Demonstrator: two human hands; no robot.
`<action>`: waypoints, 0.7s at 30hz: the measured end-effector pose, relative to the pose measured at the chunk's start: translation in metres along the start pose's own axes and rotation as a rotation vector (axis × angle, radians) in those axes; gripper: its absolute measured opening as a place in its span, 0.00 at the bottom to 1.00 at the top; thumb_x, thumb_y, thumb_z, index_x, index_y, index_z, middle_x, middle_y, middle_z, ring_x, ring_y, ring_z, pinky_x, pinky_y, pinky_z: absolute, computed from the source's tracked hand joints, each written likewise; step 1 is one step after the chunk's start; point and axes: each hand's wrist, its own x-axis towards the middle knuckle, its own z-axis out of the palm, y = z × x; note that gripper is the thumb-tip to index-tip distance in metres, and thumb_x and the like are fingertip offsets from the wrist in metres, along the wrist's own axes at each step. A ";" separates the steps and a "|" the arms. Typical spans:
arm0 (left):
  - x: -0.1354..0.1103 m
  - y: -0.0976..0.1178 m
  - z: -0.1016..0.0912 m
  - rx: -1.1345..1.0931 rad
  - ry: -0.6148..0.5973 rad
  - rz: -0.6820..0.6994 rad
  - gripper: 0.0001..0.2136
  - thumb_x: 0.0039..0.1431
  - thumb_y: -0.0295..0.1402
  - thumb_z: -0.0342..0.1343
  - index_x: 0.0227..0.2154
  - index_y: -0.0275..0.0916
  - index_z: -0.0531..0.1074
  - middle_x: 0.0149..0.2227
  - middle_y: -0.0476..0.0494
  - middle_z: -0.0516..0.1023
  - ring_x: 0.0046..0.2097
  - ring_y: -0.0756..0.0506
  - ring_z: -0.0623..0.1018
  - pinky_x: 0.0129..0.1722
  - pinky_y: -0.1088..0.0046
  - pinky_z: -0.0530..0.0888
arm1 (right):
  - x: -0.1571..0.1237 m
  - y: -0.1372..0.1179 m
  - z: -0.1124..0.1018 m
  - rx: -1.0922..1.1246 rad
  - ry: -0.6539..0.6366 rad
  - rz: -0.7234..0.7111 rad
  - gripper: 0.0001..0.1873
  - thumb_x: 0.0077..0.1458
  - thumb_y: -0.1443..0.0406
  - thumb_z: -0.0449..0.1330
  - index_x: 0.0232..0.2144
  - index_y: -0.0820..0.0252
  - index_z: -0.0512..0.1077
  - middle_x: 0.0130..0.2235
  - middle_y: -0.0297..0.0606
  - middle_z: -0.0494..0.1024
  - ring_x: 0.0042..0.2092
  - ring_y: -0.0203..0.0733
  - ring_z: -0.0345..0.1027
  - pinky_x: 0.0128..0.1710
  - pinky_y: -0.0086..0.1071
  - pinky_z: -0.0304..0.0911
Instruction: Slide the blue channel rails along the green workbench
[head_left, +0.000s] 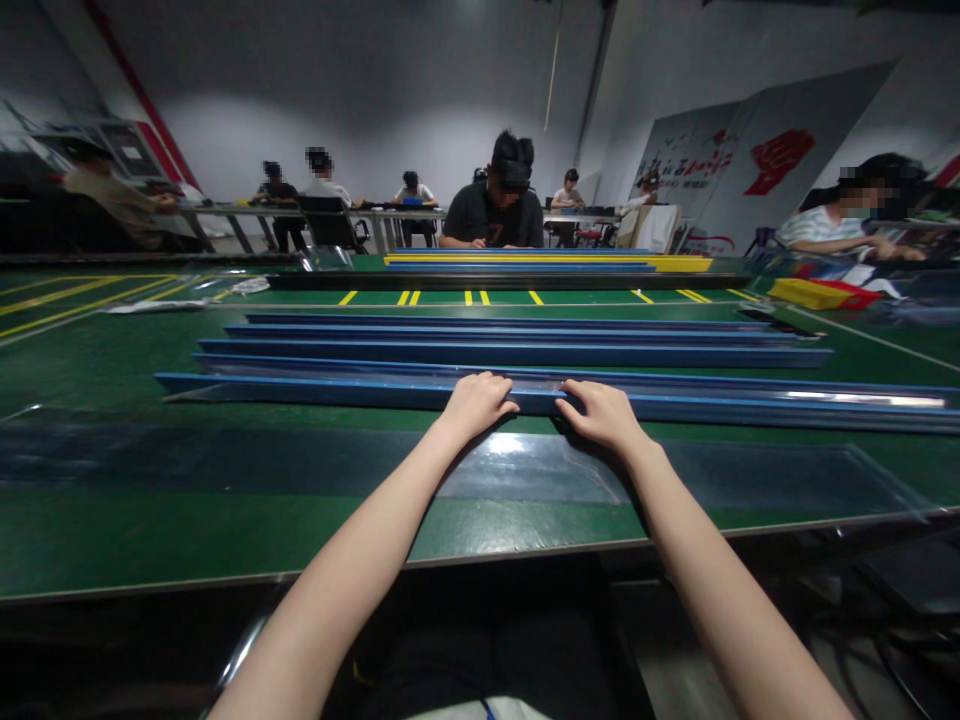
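Observation:
Both arms reach forward over a green table. A long blue channel strip (337,392) lies crosswise, the nearest of several. My left hand (478,403) grips its near wall, fingers over the top edge and thumb on the front side. A short way to the right, my right hand (602,412) grips the same strip in the same manner, fingertips over its edge. Between the strip and the table's front edge lies a long clear plastic film (300,458), flat and shiny, under my wrists.
More blue strips (517,352) lie parallel behind. Farther back are a black strip (487,282), yellow strips (675,265) and yellow marks on the table. A yellow tray (810,293) stands at the right by a dark flat object (780,322). A person (491,210) sits opposite; others work behind.

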 end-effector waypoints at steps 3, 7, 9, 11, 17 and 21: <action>0.000 0.000 0.000 0.000 -0.003 0.000 0.12 0.55 0.42 0.52 0.33 0.38 0.70 0.36 0.44 0.76 0.41 0.45 0.73 0.37 0.72 0.67 | 0.000 0.000 0.000 -0.003 -0.001 0.001 0.17 0.55 0.56 0.47 0.39 0.57 0.70 0.38 0.40 0.77 0.38 0.42 0.68 0.33 0.29 0.54; 0.000 0.000 0.000 0.000 -0.008 -0.008 0.12 0.55 0.43 0.52 0.33 0.38 0.70 0.36 0.43 0.76 0.40 0.44 0.74 0.37 0.72 0.67 | 0.000 0.000 -0.001 -0.004 -0.004 0.002 0.17 0.55 0.56 0.47 0.39 0.57 0.70 0.38 0.40 0.77 0.38 0.42 0.68 0.33 0.30 0.54; 0.001 0.000 0.000 0.001 -0.006 -0.010 0.12 0.55 0.43 0.52 0.33 0.38 0.70 0.35 0.43 0.76 0.40 0.44 0.74 0.37 0.72 0.67 | 0.000 -0.001 -0.002 -0.005 -0.006 0.003 0.17 0.54 0.56 0.47 0.39 0.57 0.70 0.38 0.40 0.77 0.38 0.42 0.68 0.33 0.30 0.54; 0.001 0.000 0.000 0.001 -0.005 -0.014 0.12 0.55 0.43 0.52 0.33 0.38 0.70 0.35 0.43 0.76 0.40 0.45 0.74 0.37 0.72 0.67 | 0.000 -0.001 -0.002 -0.004 -0.009 0.005 0.17 0.54 0.57 0.47 0.39 0.56 0.70 0.39 0.40 0.77 0.38 0.42 0.68 0.34 0.30 0.54; 0.001 -0.001 0.000 -0.005 -0.023 -0.026 0.13 0.56 0.43 0.51 0.34 0.39 0.70 0.35 0.43 0.76 0.40 0.44 0.75 0.36 0.72 0.67 | 0.000 -0.001 -0.002 -0.003 -0.011 0.007 0.18 0.55 0.56 0.47 0.41 0.56 0.70 0.40 0.40 0.76 0.39 0.42 0.68 0.35 0.30 0.55; 0.001 -0.001 0.000 -0.011 -0.031 -0.030 0.13 0.56 0.44 0.50 0.35 0.39 0.70 0.36 0.43 0.76 0.40 0.44 0.75 0.35 0.72 0.68 | 0.000 0.000 -0.001 -0.010 -0.009 -0.001 0.18 0.55 0.57 0.47 0.42 0.56 0.70 0.40 0.40 0.76 0.40 0.42 0.68 0.35 0.30 0.55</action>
